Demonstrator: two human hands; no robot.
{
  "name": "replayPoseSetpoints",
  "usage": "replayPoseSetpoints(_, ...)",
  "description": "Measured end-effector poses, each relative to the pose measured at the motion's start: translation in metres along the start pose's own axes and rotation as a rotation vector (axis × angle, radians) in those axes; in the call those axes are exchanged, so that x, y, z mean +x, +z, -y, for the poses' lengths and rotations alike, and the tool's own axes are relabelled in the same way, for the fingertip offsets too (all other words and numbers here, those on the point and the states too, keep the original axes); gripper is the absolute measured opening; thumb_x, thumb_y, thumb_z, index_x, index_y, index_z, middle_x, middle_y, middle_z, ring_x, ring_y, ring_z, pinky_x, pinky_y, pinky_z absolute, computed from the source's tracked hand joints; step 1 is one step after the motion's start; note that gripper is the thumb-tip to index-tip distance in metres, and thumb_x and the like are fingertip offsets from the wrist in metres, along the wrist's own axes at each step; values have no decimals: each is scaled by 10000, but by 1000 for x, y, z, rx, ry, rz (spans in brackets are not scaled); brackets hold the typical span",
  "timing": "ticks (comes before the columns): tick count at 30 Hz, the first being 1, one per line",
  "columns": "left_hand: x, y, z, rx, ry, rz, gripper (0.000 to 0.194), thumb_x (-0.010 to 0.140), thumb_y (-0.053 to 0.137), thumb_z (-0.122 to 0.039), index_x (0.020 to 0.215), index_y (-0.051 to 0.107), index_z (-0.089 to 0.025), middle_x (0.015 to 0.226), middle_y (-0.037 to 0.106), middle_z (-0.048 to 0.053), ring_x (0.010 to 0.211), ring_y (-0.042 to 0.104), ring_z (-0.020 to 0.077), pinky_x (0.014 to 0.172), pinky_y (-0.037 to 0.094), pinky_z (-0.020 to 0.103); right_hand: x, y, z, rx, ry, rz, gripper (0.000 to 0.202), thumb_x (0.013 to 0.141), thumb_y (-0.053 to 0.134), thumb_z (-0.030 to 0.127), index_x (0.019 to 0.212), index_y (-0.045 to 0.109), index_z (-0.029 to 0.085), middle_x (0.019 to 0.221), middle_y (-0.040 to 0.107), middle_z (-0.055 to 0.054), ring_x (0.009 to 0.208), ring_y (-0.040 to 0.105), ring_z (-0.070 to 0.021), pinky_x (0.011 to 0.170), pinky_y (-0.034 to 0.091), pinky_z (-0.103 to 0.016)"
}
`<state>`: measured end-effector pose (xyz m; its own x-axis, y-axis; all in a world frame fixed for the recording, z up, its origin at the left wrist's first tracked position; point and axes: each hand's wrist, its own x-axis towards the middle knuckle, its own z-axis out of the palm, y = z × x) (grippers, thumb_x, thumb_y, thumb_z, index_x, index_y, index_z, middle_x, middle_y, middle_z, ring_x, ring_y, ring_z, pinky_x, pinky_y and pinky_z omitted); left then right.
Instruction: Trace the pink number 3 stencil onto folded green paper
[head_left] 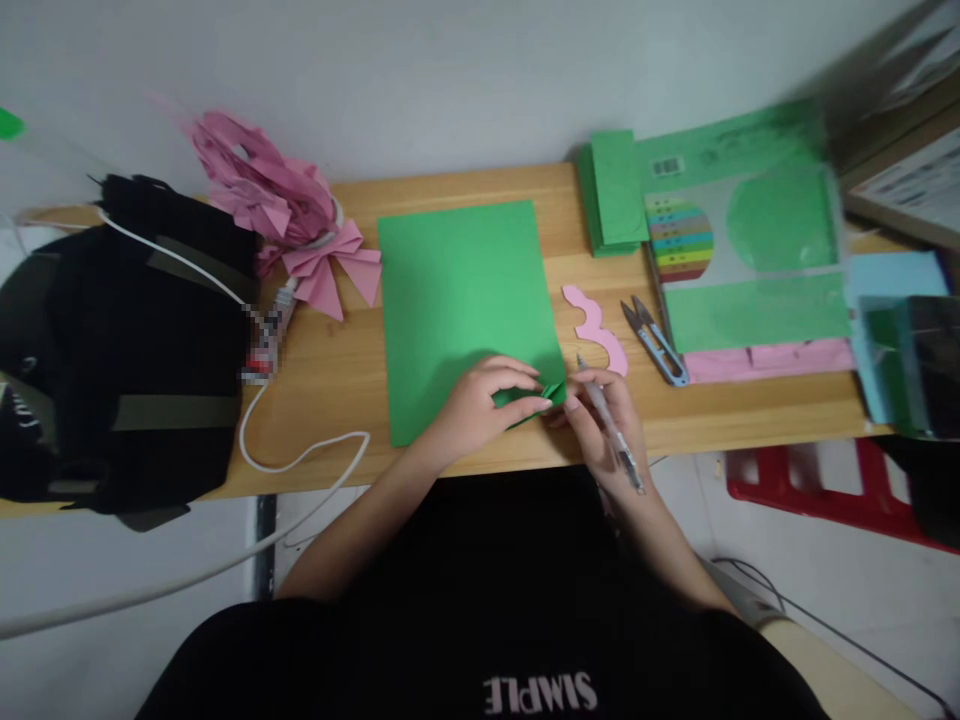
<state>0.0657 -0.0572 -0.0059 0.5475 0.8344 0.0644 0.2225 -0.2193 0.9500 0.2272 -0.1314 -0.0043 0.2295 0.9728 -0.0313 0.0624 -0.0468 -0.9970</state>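
Observation:
A small folded green paper (553,393) is pinched between the thumb and fingers of my left hand (487,400), over the near right corner of a large green sheet (465,300). My right hand (611,425) touches the right end of the folded paper with its fingertips. A clear pen (613,430) also lies in my right hand, its tip pointing away from me. Just beyond that hand is a wavy pink paper cutout (594,325). Blue-handled thread snips (654,342) rest to the right of the cutout.
Pink folded paper (255,190) and a black bag (135,350) are on the left, with a white cable (300,455) curling nearby. At the back right, a stack of green strips (616,190) stands beside a green paper pack (757,310). A wall runs behind the table (322,400).

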Motion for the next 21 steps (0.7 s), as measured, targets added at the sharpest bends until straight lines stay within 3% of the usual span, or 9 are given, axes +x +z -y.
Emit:
replayPoseSetpoints(5, 0, 1, 1, -15, -12, 6, 174, 698, 859, -226, 830, 750, -197, 1030, 744, 75, 988, 675, 196, 934, 522, 389, -1, -1, -2, -15, 40, -13, 317, 863, 625, 513, 1015, 489, 269, 742, 570, 50, 561, 622, -127, 557, 555, -293)
replayPoseSetpoints(9, -1, 1, 2, -21, -18, -5, 64, 764, 801, -203, 783, 740, -200, 1003, 742, 69, 970, 676, 189, 911, 523, 371, -3, -3, -3, -51, 77, -34, 337, 866, 601, 543, 1022, 484, 268, 717, 604, 49, 513, 593, -130, 532, 527, -291)
replayPoseSetpoints(14, -1, 3, 3, -20, -12, -50, 112, 852, 682, -209, 742, 694, -197, 893, 730, 49, 897, 670, 178, 858, 518, 347, 1, -11, -1, -328, 61, -230, 319, 905, 525, 542, 1020, 491, 246, 654, 610, 40, 495, 557, -140, 519, 453, -282)
replayPoseSetpoints(18, -1, 7, 1, -46, -3, -93, 212, 873, 648, -321, 704, 671, -196, 790, 711, 30, 797, 657, 168, 782, 519, 310, 14, -8, 4, -469, -18, -128, 349, 880, 524, 569, 975, 501, 234, 642, 589, 31, 510, 547, -152, 527, 439, -288)
replayPoseSetpoints(21, -1, 7, 0, -89, -6, -164, 304, 923, 562, -371, 707, 684, -194, 723, 698, 21, 732, 655, 159, 720, 522, 285, 22, 5, 6, -521, -122, -117, 362, 798, 629, 543, 936, 507, 232, 678, 576, 17, 554, 560, -172, 526, 437, -296)
